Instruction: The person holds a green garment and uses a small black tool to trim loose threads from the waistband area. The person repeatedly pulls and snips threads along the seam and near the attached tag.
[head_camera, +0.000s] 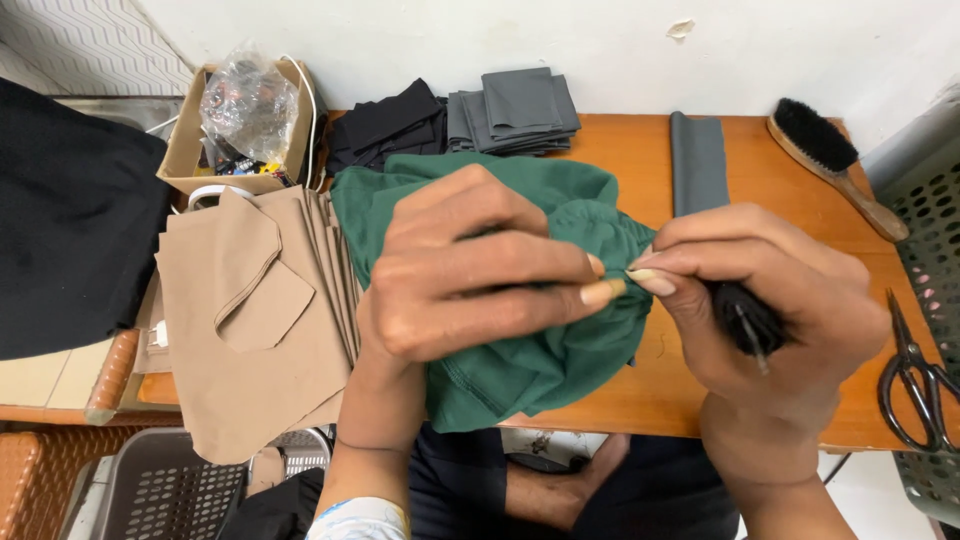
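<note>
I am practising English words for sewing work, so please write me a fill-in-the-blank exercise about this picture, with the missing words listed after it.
1. Both hands pinch a bunched cloth of ____ colour.
2. The right hand also holds a small black tool, while the left hand grips the cloth from ____.
3. The black scissors lie near the table's ____ edge.
4. The stack of tan fabric pieces lies to the ____ of the green cloth.

Missing words: green; above; right; left

Dark green cloth (520, 370) centre frame, tan fabric pieces (250, 340) at left, grey (520, 105) and black (385, 125) folded stacks at top, orange-brown surface (640, 150)
</note>
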